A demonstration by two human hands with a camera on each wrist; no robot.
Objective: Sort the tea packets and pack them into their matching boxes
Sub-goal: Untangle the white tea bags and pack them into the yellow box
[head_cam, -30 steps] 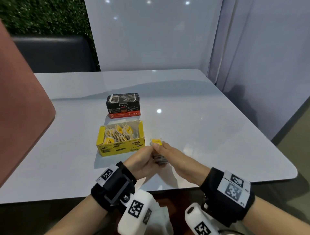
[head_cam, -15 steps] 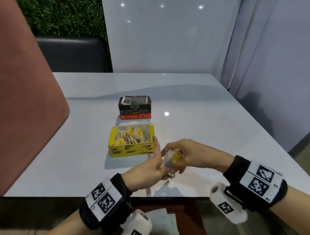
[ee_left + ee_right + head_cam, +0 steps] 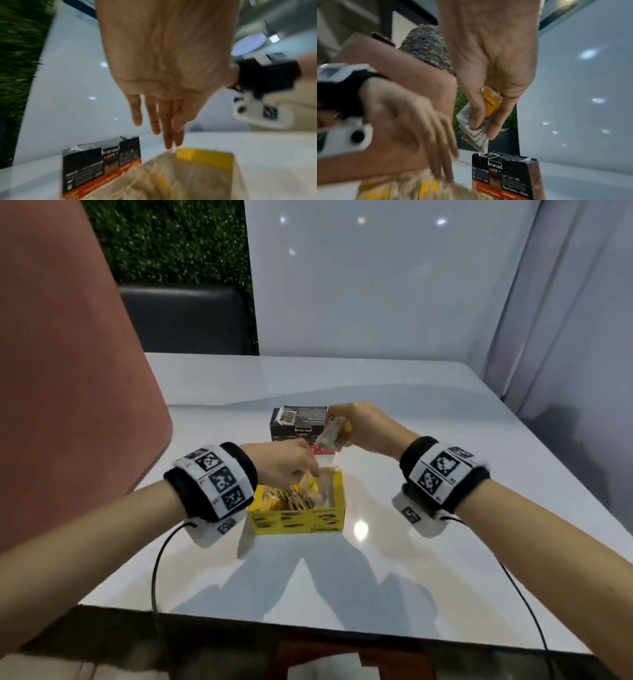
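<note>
Over the open yellow box [image 3: 298, 520] at table [image 3: 428, 440] centre: left hand [image 3: 286, 462], fingers [image 3: 167, 121] straight, tips down among packed packets [image 3: 294, 494]. At 12 o'clock, black box [image 3: 294, 422], closed. Above it, right hand [image 3: 363, 424] pinching held packets [image 3: 488, 108].

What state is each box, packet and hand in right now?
yellow box: open, holding tea packets.
black box: upright on table; top flaps look closed.
held packets: pinched above the black box.
right hand: gripping the held packets.
left hand: fingers straight, reaching into yellow box.
</note>
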